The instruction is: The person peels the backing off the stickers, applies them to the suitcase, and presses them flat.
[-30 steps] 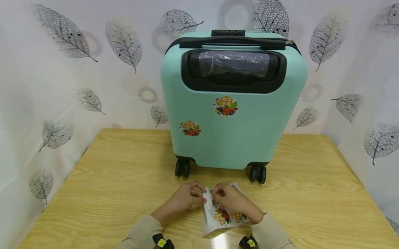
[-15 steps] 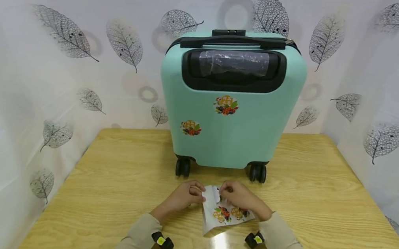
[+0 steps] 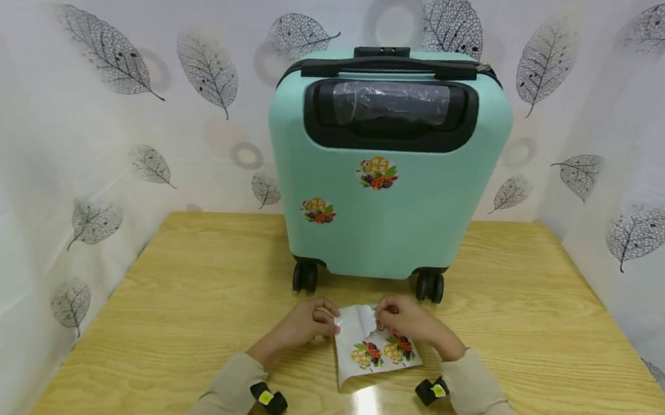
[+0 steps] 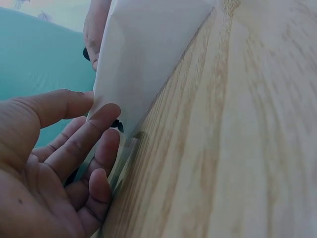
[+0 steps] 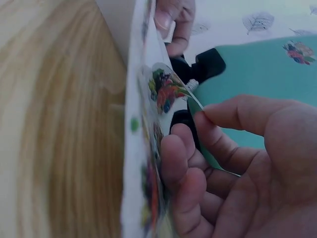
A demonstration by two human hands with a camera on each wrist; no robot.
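Note:
A white sticker sheet (image 3: 347,340) with round fruit stickers lies tilted over the table in front of the suitcase. My left hand (image 3: 304,324) pinches its left edge between thumb and finger; the left wrist view shows the sheet's plain back (image 4: 148,54) standing off the wood. My right hand (image 3: 411,321) pinches the edge of one sticker (image 5: 167,91), which curls away from the backing, partly lifted. Its pale underside (image 3: 367,320) shows in the head view. Printed stickers (image 3: 368,354) lie flat on the sheet's near part.
A mint-green suitcase (image 3: 377,238) stands upright on black wheels (image 3: 430,286) just behind the hands. Two fruit stickers, an upper one (image 3: 378,173) and a lower-left one (image 3: 318,211), are on its front. The wooden table (image 3: 201,288) meets a leaf-patterned curtain (image 3: 207,144).
My right hand has moved right and slightly up, drawing the sticker's edge away from the backing and folding it over. My left hand has stayed almost in place on the sheet's edge.

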